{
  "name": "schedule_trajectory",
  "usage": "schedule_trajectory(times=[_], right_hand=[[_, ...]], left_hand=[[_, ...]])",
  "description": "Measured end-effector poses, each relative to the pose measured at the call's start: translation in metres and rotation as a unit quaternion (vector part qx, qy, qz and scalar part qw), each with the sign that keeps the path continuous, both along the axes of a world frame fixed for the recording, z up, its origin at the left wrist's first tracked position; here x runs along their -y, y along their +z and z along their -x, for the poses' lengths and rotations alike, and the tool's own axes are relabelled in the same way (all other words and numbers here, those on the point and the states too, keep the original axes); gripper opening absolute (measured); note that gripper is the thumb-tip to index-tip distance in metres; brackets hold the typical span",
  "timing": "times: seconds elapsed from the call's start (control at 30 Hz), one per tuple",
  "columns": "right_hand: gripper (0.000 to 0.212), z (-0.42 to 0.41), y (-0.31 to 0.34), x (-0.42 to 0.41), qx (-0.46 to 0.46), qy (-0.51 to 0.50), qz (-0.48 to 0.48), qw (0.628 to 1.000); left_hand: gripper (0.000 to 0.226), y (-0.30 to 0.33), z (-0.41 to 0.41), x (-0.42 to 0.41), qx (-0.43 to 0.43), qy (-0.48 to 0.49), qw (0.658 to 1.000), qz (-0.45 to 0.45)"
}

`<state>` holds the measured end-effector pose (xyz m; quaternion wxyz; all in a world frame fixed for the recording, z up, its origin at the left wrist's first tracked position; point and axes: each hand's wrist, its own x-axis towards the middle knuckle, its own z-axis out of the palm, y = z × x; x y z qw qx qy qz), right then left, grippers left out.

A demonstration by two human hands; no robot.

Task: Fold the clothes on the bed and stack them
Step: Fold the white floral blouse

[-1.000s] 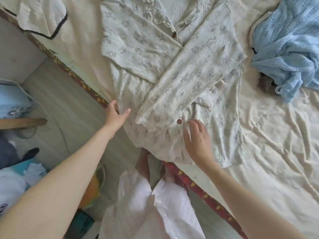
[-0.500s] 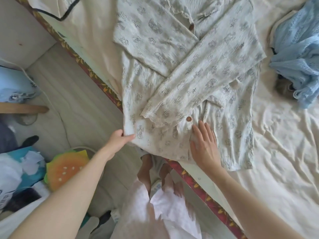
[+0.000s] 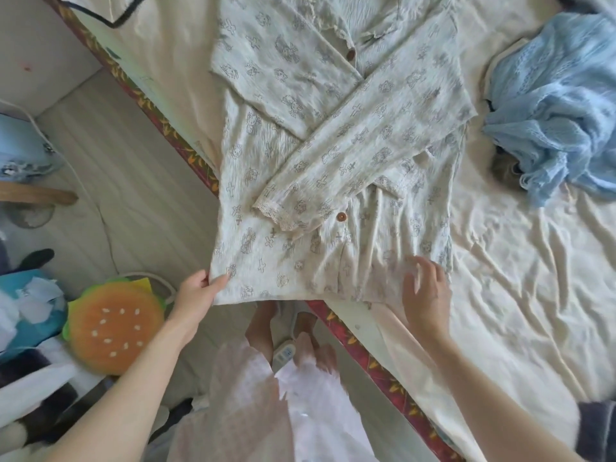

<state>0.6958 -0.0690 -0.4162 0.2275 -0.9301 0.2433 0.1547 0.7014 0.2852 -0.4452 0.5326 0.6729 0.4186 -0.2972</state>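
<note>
A pale printed pyjama shirt [image 3: 333, 168] with brown buttons lies on the bed, both sleeves folded across its front. Its hem hangs over the bed's near edge. My left hand [image 3: 196, 291] pinches the hem's left corner between thumb and fingers. My right hand [image 3: 425, 288] is over the hem's right part, fingers spread and blurred, near the bed edge. A crumpled light blue knitted garment [image 3: 560, 105] lies at the right on the cream sheet [image 3: 520, 295].
A white garment with dark trim [image 3: 110, 15] lies at the bed's top left. The bed's red patterned edge [image 3: 376, 368] runs diagonally. On the floor at left are a burger-shaped cushion [image 3: 113, 321], a cable and other clutter. My legs stand by the bed.
My left hand went from resting at the shirt's left edge down to its hem corner and took hold of it. My right hand slid right along the hem.
</note>
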Motion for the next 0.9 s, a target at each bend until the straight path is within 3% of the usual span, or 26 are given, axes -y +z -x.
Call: schedule_trajectory(times=[0.1,0.23,0.3,0.37,0.43,0.53,0.67,0.7,0.83,0.9], right_hand=[[0.042,0.001,0.000,0.026,-0.029,-0.070,0.006,0.997],[0.054,0.001,-0.005,0.049,-0.081,-0.193,-0.079,0.975],[0.044,0.002,-0.006,0.056,-0.106,-0.268,-0.112,0.951],[0.007,0.003,-0.005,0.061,-0.128,-0.326,-0.135,0.927],[0.022,0.006,-0.004,0.065,-0.143,-0.376,-0.176,0.899],[0.014,0.015,0.002,0.067,-0.123,-0.480,-0.260,0.829],[0.002,0.023,0.010,0.075,-0.025,-0.592,-0.333,0.733],[0.008,0.024,0.011,0.078,-0.002,-0.606,-0.342,0.719],[0.004,0.020,0.030,0.085,0.062,-0.601,-0.345,0.718],[0.013,0.014,0.041,0.087,0.083,-0.581,-0.359,0.726]], left_hand=[[0.007,0.004,0.007,0.006,0.003,0.057,0.998,0.027],[0.008,0.010,0.015,0.017,-0.004,0.090,0.993,0.071],[0.006,0.012,0.018,0.024,-0.005,0.106,0.992,0.074],[0.006,0.016,0.019,0.028,-0.001,0.126,0.989,0.074],[0.007,0.022,0.019,0.031,0.009,0.147,0.986,0.081],[0.011,0.034,0.020,0.032,0.030,0.190,0.976,0.098],[0.011,0.051,0.024,0.038,0.057,0.252,0.962,0.091],[0.009,0.056,0.024,0.040,0.062,0.257,0.961,0.081],[0.008,0.075,0.017,0.043,0.096,0.262,0.959,0.047],[0.009,0.087,0.008,0.045,0.121,0.250,0.960,0.044]])
